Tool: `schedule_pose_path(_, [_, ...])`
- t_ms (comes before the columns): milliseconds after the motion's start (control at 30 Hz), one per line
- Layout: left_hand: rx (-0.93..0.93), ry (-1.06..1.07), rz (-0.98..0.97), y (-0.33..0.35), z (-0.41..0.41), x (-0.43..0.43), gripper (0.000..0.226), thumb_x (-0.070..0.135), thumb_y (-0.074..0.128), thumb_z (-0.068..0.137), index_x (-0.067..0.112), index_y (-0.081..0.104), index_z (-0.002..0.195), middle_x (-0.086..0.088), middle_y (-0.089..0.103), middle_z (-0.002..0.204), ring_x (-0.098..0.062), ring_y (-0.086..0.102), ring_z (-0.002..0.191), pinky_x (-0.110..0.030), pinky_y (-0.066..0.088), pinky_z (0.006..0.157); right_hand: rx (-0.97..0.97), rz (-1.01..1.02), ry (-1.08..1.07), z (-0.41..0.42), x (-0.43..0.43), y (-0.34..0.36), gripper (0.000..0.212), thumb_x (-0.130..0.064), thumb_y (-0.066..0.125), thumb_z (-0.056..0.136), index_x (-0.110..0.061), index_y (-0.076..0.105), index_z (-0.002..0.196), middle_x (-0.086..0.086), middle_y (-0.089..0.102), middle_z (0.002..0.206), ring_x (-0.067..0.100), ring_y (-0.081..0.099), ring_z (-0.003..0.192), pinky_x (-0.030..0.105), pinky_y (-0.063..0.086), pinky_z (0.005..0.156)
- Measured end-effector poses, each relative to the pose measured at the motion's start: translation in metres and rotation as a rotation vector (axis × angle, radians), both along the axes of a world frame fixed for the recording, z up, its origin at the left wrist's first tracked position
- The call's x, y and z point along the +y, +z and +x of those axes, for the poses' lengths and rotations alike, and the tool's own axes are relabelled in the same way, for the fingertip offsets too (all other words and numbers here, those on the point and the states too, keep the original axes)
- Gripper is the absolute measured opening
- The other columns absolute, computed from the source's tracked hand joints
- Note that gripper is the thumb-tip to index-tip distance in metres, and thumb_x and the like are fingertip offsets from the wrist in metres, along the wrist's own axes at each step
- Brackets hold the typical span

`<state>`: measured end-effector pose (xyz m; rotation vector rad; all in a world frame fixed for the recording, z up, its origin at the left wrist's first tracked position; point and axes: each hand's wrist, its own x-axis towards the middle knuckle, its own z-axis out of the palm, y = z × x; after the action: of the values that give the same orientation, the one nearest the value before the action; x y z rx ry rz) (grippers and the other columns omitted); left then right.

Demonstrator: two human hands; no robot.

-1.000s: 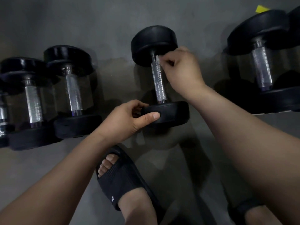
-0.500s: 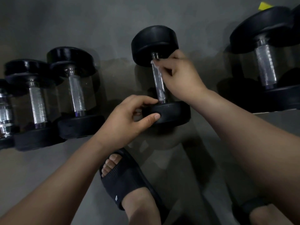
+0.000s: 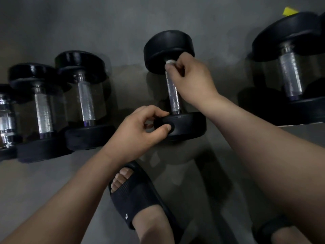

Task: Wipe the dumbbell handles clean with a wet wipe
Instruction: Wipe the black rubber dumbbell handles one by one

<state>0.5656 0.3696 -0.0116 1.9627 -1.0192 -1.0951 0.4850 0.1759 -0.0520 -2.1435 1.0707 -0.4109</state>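
A black dumbbell lies on the grey floor in the middle, its knurled silver handle (image 3: 173,95) running away from me. My right hand (image 3: 191,80) pinches a small white wet wipe (image 3: 170,61) against the far top of the handle, just under the far head (image 3: 168,50). My left hand (image 3: 140,131) grips the rim of the near head (image 3: 186,125), thumb on its face.
Three more dumbbells (image 3: 86,101) lie side by side at the left, and larger ones (image 3: 292,74) at the right. A yellow scrap (image 3: 289,11) shows at the top right. My feet in black slides (image 3: 135,196) stand on the grey floor below the hands.
My right hand slid the wipe down the handle a little, then back up to its far end. The left hand kept its hold on the near head.
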Motion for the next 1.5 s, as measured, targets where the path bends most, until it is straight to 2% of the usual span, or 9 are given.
schedule_pose_path(100, [0.000, 0.005, 0.000, 0.001, 0.000, 0.001, 0.022, 0.031, 0.076, 0.085, 0.034, 0.069, 0.106, 0.010, 0.066, 0.108, -0.004, 0.064, 0.103, -0.023, 0.051, 0.094, -0.011, 0.025, -0.091, 0.005, 0.002, -0.001, 0.034, -0.038, 0.060, 0.094, -0.019, 0.042, 0.073, -0.006, 0.044, 0.060, 0.018, 0.047, 0.062, 0.039, 0.041, 0.061])
schedule_pose_path(367, [0.004, 0.021, 0.012, 0.001, 0.002, 0.002, 0.022, 0.032, 0.075, 0.084, 0.033, 0.070, 0.105, 0.009, 0.067, 0.107, -0.003, 0.064, 0.102, -0.020, 0.051, 0.091, -0.129, 0.051, -0.058, -0.006, 0.007, 0.003, 0.017, -0.030, 0.064, 0.094, -0.013, 0.064, 0.092, -0.015, 0.049, 0.062, 0.000, 0.051, 0.062, 0.016, 0.040, 0.060])
schedule_pose_path(533, [0.013, 0.017, 0.022, 0.001, 0.005, 0.002, 0.020, 0.029, 0.077, 0.085, 0.036, 0.069, 0.102, 0.010, 0.068, 0.109, -0.004, 0.066, 0.101, -0.023, 0.052, 0.091, -0.056, 0.080, 0.070, -0.015, 0.000, 0.011, 0.020, -0.029, 0.058, 0.093, -0.017, 0.073, 0.100, -0.005, 0.069, 0.085, 0.009, 0.062, 0.079, 0.025, 0.049, 0.074])
schedule_pose_path(700, [0.038, 0.024, 0.033, 0.002, 0.006, 0.003, 0.020, 0.029, 0.076, 0.084, 0.038, 0.068, 0.100, 0.010, 0.069, 0.111, -0.002, 0.066, 0.101, -0.019, 0.051, 0.090, 0.032, 0.115, 0.208, -0.022, -0.014, 0.018, 0.030, -0.022, 0.059, 0.093, -0.025, 0.070, 0.121, -0.010, 0.070, 0.100, 0.002, 0.061, 0.092, 0.006, 0.044, 0.074])
schedule_pose_path(767, [0.047, 0.028, 0.034, 0.002, 0.006, 0.003, 0.019, 0.029, 0.075, 0.084, 0.039, 0.067, 0.099, 0.011, 0.069, 0.111, -0.002, 0.066, 0.102, -0.019, 0.051, 0.090, 0.056, 0.119, 0.237, -0.020, -0.018, 0.018, 0.030, -0.025, 0.058, 0.095, -0.024, 0.070, 0.122, -0.009, 0.071, 0.106, 0.003, 0.062, 0.095, 0.009, 0.045, 0.080])
schedule_pose_path(900, [0.047, 0.028, 0.034, 0.002, 0.007, 0.003, 0.019, 0.030, 0.075, 0.083, 0.038, 0.068, 0.099, 0.010, 0.069, 0.107, -0.003, 0.067, 0.100, -0.020, 0.051, 0.089, 0.018, 0.101, 0.276, -0.019, -0.021, 0.016, 0.027, -0.023, 0.056, 0.097, -0.020, 0.072, 0.119, -0.011, 0.069, 0.106, 0.001, 0.060, 0.096, 0.008, 0.043, 0.082])
schedule_pose_path(1067, [0.063, 0.024, 0.031, 0.002, 0.007, 0.003, 0.020, 0.030, 0.076, 0.084, 0.040, 0.067, 0.099, 0.010, 0.069, 0.110, -0.005, 0.067, 0.102, -0.024, 0.052, 0.091, -0.024, -0.036, 0.173, -0.017, -0.021, 0.002, 0.014, -0.023, 0.061, 0.095, -0.017, 0.072, 0.101, 0.000, 0.067, 0.090, 0.015, 0.063, 0.081, 0.037, 0.051, 0.076])
schedule_pose_path(1333, [0.073, 0.023, 0.041, 0.003, 0.007, 0.003, 0.019, 0.031, 0.075, 0.083, 0.039, 0.068, 0.099, 0.011, 0.069, 0.107, -0.004, 0.067, 0.100, -0.018, 0.051, 0.086, -0.085, -0.076, 0.072, -0.018, -0.007, -0.006, 0.011, -0.021, 0.071, 0.087, -0.009, 0.072, 0.085, 0.003, 0.065, 0.092, 0.017, 0.062, 0.080, 0.033, 0.051, 0.074])
schedule_pose_path(1500, [0.063, 0.025, 0.033, 0.002, 0.007, 0.003, 0.020, 0.032, 0.075, 0.082, 0.042, 0.067, 0.098, 0.011, 0.070, 0.106, -0.004, 0.067, 0.100, -0.021, 0.052, 0.088, -0.133, 0.153, 0.000, -0.018, -0.007, -0.001, 0.011, -0.023, 0.074, 0.086, -0.018, 0.064, 0.086, -0.003, 0.068, 0.078, 0.012, 0.064, 0.075, 0.030, 0.052, 0.070])
